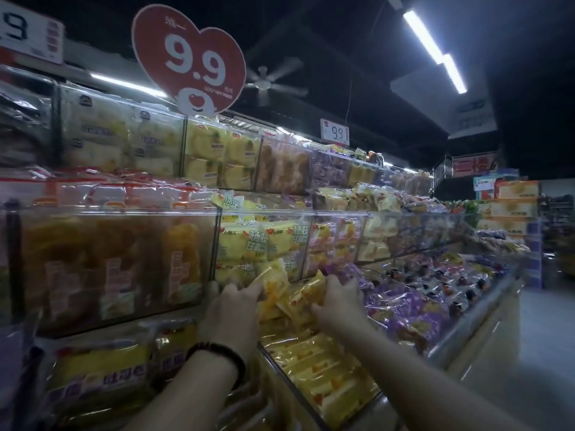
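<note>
I stand at a shop display of wrapped cakes. My left hand (231,309), with a dark bead bracelet on the wrist, pinches an upright yellow snack packet (272,283) at the back of the lowest bin. My right hand (340,298) grips another yellow packet (306,298) just right of it. Both packets stand tilted above a row of similar yellow packets (323,371) lying in the bin below. My fingertips are partly hidden behind the wrappers.
Clear acrylic bins (118,262) full of packets rise in tiers to the left. Purple packets (413,306) fill the bin to the right, behind a metal rail (466,331). A red heart price sign (189,60) stands above. The aisle floor (541,343) lies at right.
</note>
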Demonstrator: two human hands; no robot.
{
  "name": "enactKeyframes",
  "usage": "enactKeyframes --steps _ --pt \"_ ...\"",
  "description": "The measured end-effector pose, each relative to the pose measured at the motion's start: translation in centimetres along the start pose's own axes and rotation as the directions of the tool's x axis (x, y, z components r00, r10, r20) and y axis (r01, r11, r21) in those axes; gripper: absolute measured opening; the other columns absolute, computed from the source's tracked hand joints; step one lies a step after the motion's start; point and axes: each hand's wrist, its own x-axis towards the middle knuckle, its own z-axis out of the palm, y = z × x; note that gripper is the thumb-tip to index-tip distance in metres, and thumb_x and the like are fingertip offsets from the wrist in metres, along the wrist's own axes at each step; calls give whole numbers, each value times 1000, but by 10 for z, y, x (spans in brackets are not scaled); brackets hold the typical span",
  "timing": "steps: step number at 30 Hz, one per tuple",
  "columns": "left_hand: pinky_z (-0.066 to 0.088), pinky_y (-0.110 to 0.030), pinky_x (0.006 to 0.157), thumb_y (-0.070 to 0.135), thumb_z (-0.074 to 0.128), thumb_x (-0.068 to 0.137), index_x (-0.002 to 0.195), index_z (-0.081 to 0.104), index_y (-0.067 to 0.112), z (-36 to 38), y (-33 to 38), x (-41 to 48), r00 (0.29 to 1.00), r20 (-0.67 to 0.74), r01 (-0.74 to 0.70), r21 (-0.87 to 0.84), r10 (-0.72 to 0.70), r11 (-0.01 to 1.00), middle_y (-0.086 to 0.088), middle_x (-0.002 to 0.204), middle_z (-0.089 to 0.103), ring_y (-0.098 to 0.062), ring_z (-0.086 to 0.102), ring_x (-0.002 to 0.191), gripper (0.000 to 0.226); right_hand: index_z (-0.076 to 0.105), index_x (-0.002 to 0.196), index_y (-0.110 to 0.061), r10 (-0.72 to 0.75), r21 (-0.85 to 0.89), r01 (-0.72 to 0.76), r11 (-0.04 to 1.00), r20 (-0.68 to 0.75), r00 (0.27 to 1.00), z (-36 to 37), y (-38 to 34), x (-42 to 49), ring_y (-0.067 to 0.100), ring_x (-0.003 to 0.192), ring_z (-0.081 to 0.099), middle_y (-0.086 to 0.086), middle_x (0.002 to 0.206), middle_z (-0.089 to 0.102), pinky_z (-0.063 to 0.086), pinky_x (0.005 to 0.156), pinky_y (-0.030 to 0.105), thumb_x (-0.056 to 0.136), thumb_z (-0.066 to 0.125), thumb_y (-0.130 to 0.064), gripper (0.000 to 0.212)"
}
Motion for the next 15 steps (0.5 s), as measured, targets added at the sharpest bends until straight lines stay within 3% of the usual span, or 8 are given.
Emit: enactKeyframes --steps 2,4,6,9,11,13,15 --pt "42 -42 102 6 47 98 126 57 45 2 -1 1 1000 -7 15 102 -14 995 7 123 57 -23 47 119 49 31 153 -30 -84 -70 82 994 -29 996 0 -4 -3 34 137 43 15 156 25 50 107 48 92 74 -35 75" --pt "47 -48 100 2 52 94 134 49 46 5 -7 4 1000 -10 -1 51 2 999 4 117 64 -25 55 113 60 20 160 -40 -188 -47 190 981 52 981 -3 -6 -4 26 118 53 11 156 21 59 88 36 92 73 -21 88" --pt "53 -49 95 0 56 93 137 48 43 3 -10 8 1000 -23 -17 -18 17 1000 3 110 67 -25 59 107 62 21 159 -46 -257 -93 270 958 133 957 -5 -5 -1 23 110 55 8 157 18 55 70 25 91 73 -14 91" --pt "46 -48 105 3 52 98 139 54 45 0 -7 7 1000 10 -17 50 17 999 5 130 62 -25 49 121 59 37 152 -39 -264 -171 290 942 159 951 -10 -1 5 26 120 55 9 151 32 58 84 33 93 74 -24 71" --pt "38 -50 113 6 46 100 142 53 48 0 -6 4 996 91 -1 89 -7 996 8 145 49 -26 41 131 60 51 137 -36 -258 -119 276 954 152 954 -16 3 10 23 109 57 6 136 42 59 85 33 95 73 -23 49" --pt "40 -49 113 11 52 98 137 60 47 -2 -8 5 993 112 19 48 -24 999 8 143 48 -25 44 129 54 58 115 -36 -287 -62 298 953 139 948 -23 7 15 21 102 57 3 127 46 57 79 30 96 72 -16 31" --pt "45 -47 110 21 62 97 130 66 44 -2 -8 6 997 72 16 13 -17 1000 8 133 53 -23 50 124 40 60 101 -36 -325 -7 329 944 133 936 -27 13 21 20 103 61 1 124 45 63 74 32 96 70 -7 31"
